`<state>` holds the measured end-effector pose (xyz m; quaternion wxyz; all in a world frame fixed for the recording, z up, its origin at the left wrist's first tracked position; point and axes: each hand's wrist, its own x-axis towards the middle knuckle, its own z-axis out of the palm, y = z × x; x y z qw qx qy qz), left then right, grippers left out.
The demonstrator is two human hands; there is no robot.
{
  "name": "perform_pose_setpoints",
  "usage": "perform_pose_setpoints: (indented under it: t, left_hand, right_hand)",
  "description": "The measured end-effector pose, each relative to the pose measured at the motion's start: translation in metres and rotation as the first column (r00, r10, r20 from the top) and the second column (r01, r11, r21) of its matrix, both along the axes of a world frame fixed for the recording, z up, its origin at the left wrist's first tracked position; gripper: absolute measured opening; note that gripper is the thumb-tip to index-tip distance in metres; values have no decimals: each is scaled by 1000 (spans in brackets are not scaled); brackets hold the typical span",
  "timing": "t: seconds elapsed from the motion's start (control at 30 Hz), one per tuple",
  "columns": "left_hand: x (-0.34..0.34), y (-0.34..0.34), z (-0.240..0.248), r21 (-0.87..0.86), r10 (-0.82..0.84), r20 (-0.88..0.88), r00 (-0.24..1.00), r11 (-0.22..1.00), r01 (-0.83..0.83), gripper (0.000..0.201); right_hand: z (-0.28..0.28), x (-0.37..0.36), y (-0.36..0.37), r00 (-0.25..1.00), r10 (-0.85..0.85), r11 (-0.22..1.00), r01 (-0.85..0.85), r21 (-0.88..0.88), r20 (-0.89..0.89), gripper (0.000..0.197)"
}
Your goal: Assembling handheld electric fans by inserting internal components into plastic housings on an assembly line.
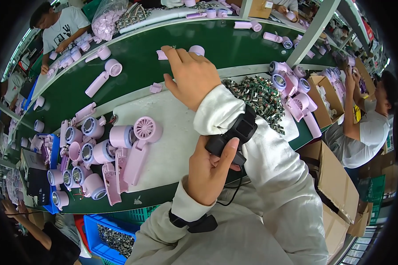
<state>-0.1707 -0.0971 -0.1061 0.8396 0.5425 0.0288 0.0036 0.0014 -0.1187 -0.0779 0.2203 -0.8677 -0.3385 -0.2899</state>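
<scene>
We wear off-white cloth sleeves (pixel 278 161) and a boxy black wrist device (pixel 244 126). We see lilac-pink plastic fan parts (pixel 137 161), some ringed pale blue, a dark-green counter (pixel 157 193), green-and-silver circuit boards (pixel 262 98) and brown cardboard boxes (pixel 340 185).

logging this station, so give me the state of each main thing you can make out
Black wrist device: strapped around the right sleeve
Left hand: closed on that device
Right hand: open, palm down
Circuit boards: heaped loose
Pink fan with grille: lying down
Blue bin: holding small grey parts
Clear bag: holding pink parts
</scene>
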Motion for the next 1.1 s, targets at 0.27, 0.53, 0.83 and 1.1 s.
perform_pose_setpoints:
  t: [0.27, 0.53, 0.83, 1.1]
  left_hand:
    - [0, -8, -14, -12, -3, 148, 989, 1000, 5, 40]
    - [-5, -13, -10, 189, -53, 115, 992, 982, 30, 49]
    - [-20, 35, -3, 712, -377, 199, 904, 690, 131, 43]
    - [22, 60, 10, 877, -206, 256, 944, 461, -138, 38]
  right_hand:
    - [14, -16, -6, 612, 572, 738, -94, 668, -546, 47]
    - [15, -26, -26, 223, 785, 571, 101, 815, -578, 30]
    - [26, -64, -126, 770, 354, 818, 20, 575, -530, 17]
    - [6, -59, -138, 639, 389, 855, 19, 519, -663, 18]
